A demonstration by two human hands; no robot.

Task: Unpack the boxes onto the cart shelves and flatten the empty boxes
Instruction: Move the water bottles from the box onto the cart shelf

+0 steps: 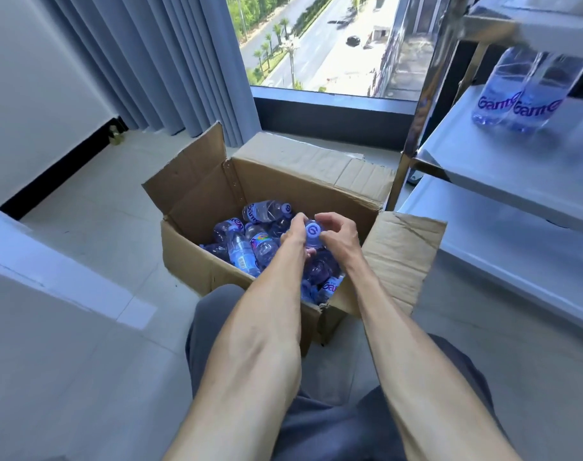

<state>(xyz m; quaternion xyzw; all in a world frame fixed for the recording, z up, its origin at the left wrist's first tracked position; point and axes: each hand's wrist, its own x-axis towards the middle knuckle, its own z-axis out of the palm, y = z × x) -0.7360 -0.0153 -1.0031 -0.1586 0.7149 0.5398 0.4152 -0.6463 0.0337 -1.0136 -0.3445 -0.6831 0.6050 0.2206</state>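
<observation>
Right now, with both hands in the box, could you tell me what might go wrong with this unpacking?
1. Both the left hand and right hand grip one capped bottle; bottles piled loosely in the cardboard box could shift as it lifts out.
2. The two bottles on the cart shelf stand near its front edge; a nudge while adding more might topple them.

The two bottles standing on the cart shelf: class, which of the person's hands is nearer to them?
Right. The right hand is in the open box, on the side towards the two bottles on the cart shelf; the left hand is beside it, farther away.
</observation>
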